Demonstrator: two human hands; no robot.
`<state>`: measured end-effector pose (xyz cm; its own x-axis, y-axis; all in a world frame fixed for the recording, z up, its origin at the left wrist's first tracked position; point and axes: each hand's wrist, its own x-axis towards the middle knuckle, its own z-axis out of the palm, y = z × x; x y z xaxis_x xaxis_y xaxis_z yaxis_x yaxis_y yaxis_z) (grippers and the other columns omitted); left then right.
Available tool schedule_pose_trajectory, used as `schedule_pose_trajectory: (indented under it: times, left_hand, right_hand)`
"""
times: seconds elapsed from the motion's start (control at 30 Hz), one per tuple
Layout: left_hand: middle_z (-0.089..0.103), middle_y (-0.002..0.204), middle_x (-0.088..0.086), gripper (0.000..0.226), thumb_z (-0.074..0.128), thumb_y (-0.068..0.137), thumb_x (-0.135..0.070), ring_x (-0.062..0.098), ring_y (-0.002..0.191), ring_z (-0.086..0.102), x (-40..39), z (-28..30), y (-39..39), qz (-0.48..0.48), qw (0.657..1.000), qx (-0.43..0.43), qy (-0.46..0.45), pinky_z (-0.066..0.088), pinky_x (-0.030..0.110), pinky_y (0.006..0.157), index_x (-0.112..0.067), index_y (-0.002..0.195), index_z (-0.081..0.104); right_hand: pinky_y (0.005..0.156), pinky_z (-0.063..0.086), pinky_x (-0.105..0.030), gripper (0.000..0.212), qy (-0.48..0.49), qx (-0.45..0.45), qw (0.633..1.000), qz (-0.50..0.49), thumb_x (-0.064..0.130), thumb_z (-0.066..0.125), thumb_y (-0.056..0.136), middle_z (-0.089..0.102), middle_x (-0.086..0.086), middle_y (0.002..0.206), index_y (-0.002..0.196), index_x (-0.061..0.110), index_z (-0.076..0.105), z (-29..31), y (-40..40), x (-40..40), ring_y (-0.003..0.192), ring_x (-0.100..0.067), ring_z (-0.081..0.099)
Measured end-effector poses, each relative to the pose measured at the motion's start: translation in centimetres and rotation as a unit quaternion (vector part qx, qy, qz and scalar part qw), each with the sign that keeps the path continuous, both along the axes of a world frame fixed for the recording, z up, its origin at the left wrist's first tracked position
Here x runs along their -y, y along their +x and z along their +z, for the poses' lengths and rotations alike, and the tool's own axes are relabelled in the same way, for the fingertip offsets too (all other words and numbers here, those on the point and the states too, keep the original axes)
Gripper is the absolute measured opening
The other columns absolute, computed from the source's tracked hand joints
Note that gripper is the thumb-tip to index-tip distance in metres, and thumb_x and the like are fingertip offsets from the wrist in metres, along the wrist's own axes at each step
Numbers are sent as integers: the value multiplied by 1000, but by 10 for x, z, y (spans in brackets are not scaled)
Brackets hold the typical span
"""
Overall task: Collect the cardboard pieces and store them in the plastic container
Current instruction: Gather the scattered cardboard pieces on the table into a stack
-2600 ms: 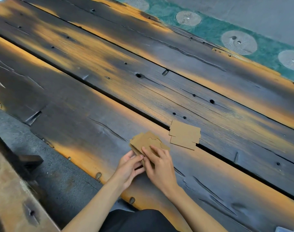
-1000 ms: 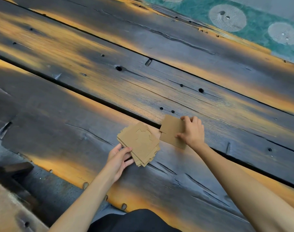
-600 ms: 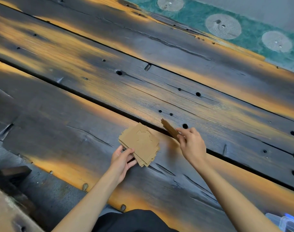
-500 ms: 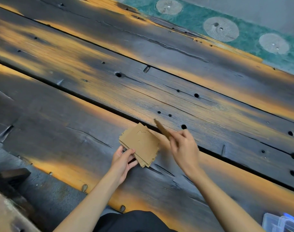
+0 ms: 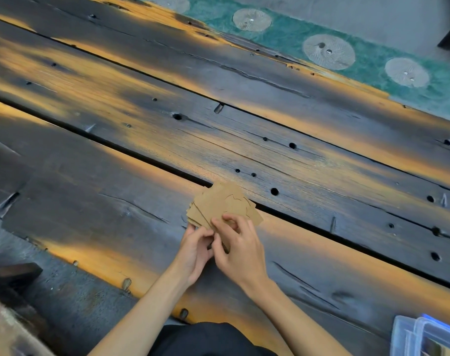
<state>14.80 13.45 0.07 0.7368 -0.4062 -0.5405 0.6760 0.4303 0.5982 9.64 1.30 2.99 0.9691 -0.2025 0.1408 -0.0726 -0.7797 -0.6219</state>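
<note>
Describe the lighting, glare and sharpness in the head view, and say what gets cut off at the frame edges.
Head view: warm orange light streaks the dark wooden planks with no hard glare; the cardboard stack in the left hand and right hand is evenly lit and fairly sharp; the wide lens slants the plank lines; the plastic container is cropped at the bottom-right corner.

So the work surface is a big rough table of dark, weathered wooden planks [image 5: 308, 163] with orange-yellow patches, running diagonally, with black gaps between the boards and loads of little round holes, cracks and metal studs. Directly on it there's a fanned stack of brown cardboard pieces [image 5: 220, 204] sitting right over one of the plank gaps, near the front edge. Down at the near right corner there's a clear plastic container with blue trim [image 5: 424, 337], well apart from the stack, only partly in view.
</note>
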Motion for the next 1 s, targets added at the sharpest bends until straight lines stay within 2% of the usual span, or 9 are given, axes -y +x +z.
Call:
schedule_pose_trajectory:
  times: [0.17, 0.33, 0.47, 0.53, 0.6, 0.67, 0.7, 0.83, 1.0]
  left_hand:
    - [61, 140, 18, 59, 66, 87, -12, 32, 120, 64, 2, 7, -8, 3, 1000, -12, -14, 59, 37, 79, -15, 144, 48]
    - [64, 134, 18, 49, 63, 92, -4, 25, 105, 72, -2, 6, -16, 18, 999, -21, -18, 60, 40, 77, -16, 138, 52]
    - [66, 133, 19, 45, 55, 95, 0, 33, 113, 68, -4, 3, -21, 24, 999, -31, -21, 59, 51, 80, -14, 138, 51]
    - [67, 133, 17, 44, 52, 97, 2, 34, 114, 68, -4, 5, -23, 23, 999, -33, -27, 59, 52, 79, -14, 138, 50]
    - [68, 131, 16, 44, 53, 96, 1, 33, 112, 70, -2, 7, -27, 11, 999, -33, -35, 60, 52, 79, -16, 137, 51]
    - [68, 130, 16, 45, 56, 93, -1, 33, 111, 71, 0, 7, -32, -10, 999, -36, -38, 60, 52, 80, -15, 136, 52]
    - [68, 131, 17, 46, 57, 92, -1, 33, 112, 70, 1, 6, -35, -23, 998, -40, -36, 60, 53, 80, -14, 136, 52]
    - [67, 134, 16, 46, 59, 93, -2, 34, 121, 66, 2, -1, -42, -81, 996, -41, -18, 59, 49, 88, -11, 137, 52]
    - [75, 119, 9, 35, 72, 87, -25, 24, 108, 73, -2, -5, -30, -157, 984, -4, 86, 61, 42, 88, -18, 120, 68]
  right_hand:
    - [78, 56, -31, 36, 32, -8, 999, 8, 21, 63, 91, 62, 6, 125, 127, 25, 69, 1, -11, 4, 112, -14, 56]
    - [99, 49, -30, 45, 107, -33, 994, 13, 21, 65, 93, 63, 9, 130, 138, 20, 60, 3, -22, 7, 118, -12, 54]
    - [99, 47, -33, 47, 198, -22, 969, -144, 22, 70, 92, 56, 11, 129, 136, 26, 56, 1, -37, 17, 119, -8, 51]
    - [99, 44, -32, 57, 286, -60, 920, -260, 30, 74, 91, 51, 11, 136, 141, 29, 47, 1, -41, 26, 124, -9, 49]
    - [95, 48, -31, 63, 466, -108, 822, -309, 31, 76, 90, 57, 3, 139, 144, 27, 44, 3, -43, 36, 123, -13, 57]
    - [81, 58, -32, 45, 619, -133, 718, -290, 23, 73, 93, 71, -8, 128, 133, 19, 53, 0, -47, 44, 109, -19, 71]
    - [74, 60, -33, 34, 648, -140, 698, -272, 19, 70, 95, 73, -12, 124, 127, 16, 57, 0, -50, 46, 104, -21, 74]
    - [72, 61, -37, 35, 623, -139, 723, -264, 11, 65, 97, 77, -6, 117, 131, 15, 59, -1, -65, 53, 111, -26, 72]
    - [69, 62, -37, 39, 599, -127, 732, -299, 9, 66, 96, 78, -2, 113, 132, 20, 59, 2, -87, 67, 104, -25, 74]
